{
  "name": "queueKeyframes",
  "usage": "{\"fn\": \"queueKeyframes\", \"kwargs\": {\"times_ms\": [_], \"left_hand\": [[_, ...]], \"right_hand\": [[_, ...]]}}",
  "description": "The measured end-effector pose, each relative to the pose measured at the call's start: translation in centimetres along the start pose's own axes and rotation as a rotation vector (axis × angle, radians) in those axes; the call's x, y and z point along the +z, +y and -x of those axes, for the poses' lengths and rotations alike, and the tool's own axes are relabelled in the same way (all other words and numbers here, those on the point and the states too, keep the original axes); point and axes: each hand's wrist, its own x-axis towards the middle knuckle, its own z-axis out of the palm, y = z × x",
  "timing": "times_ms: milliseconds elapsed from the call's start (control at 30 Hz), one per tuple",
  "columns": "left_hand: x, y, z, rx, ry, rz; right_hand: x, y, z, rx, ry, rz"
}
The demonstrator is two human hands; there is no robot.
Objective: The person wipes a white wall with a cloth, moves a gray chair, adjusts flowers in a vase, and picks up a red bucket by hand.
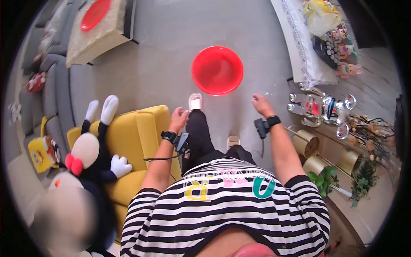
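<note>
A round red basin [217, 70] stands on the floor ahead of my feet; darker patches show inside it, but I cannot tell whether they are water. My left hand [179, 118] hangs over my left leg, its fingers loosely apart and holding nothing. Out to the right, my right hand [262, 106] has its fingers curled in, with nothing seen in them. Neither hand touches the basin, though the right one is just below and to the right of it. Both wrists carry black straps with small devices.
To the left are a yellow armchair [132, 137] with large plush toys, a grey sofa [53, 85], and a low table [100, 45] bearing a red lid or tray [96, 15]. At right stand a white-covered table [306, 64], a silver robot-like figure [327, 107], gold planters [305, 143] and greenery.
</note>
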Motion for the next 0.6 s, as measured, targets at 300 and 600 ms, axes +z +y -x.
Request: {"fn": "queueKeyframes", "kwargs": {"times_ms": [300,600], "left_hand": [[-1.3,-0.4,-6.8,-0.021,-0.224,-0.002],[6.8,-10.8,-8.9,-0.139,-0.444,-0.782]], "right_hand": [[10.1,1.8,-6.4,0.468,0.136,-0.265],[13.4,3.3,-17.3,0.548,0.310,-0.311]]}}
